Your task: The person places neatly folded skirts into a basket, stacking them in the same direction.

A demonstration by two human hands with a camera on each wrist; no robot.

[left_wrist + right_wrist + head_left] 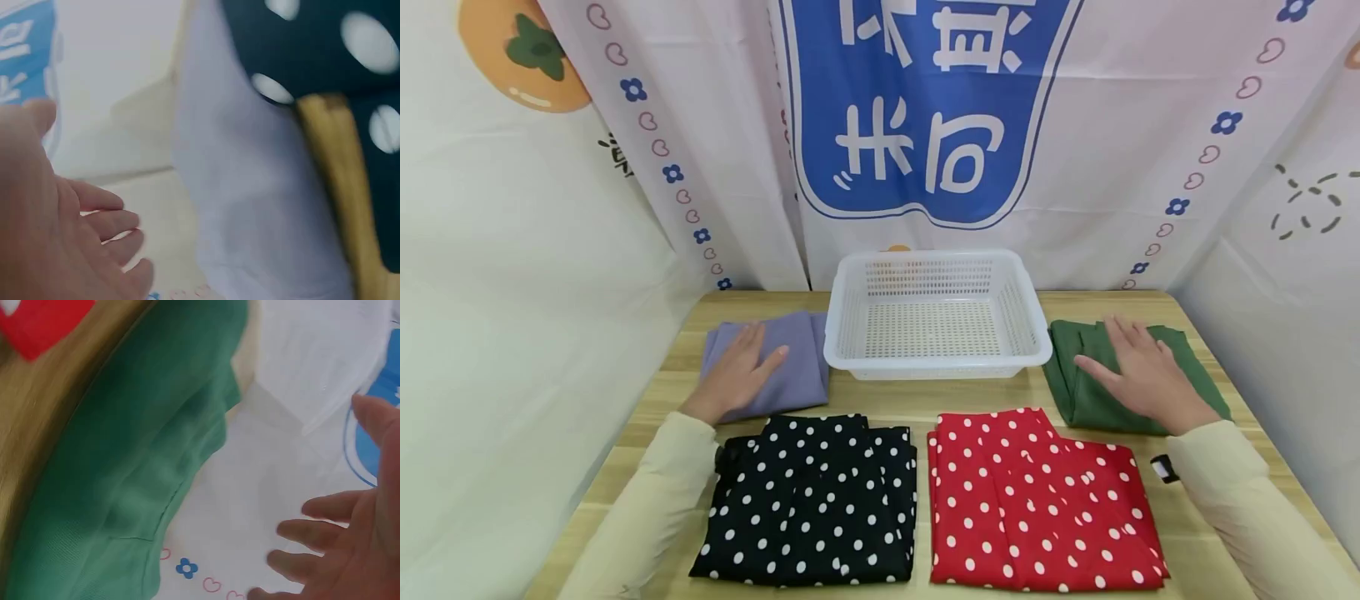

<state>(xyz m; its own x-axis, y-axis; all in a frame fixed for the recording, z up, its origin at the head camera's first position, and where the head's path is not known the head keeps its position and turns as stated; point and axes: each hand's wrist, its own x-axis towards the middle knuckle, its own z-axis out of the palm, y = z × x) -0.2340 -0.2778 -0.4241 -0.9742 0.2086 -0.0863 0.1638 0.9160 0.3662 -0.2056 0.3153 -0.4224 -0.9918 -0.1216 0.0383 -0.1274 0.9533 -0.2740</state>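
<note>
My left hand point(735, 372) is over the folded purple cloth point(801, 358), fingers extended and thumb spread. In the left wrist view this hand point(81, 231) holds nothing, and the purple cloth point(244, 187) lies beside it. On the other side, my right hand point(1142, 375) spreads its fingers above the folded green cloth point(1078, 392). The right wrist view has the hand point(337, 537) apart from the green cloth point(144, 456), with nothing between its fingers. Nearer me lie a folded black cloth with white dots point(820, 508) and a folded red one with white dots point(1037, 508).
A white plastic basket point(936, 368) with slotted walls stands at the back middle of the wooden table point(880, 396), between the purple and green cloths. White printed curtains point(715, 125) hang behind and at both sides.
</note>
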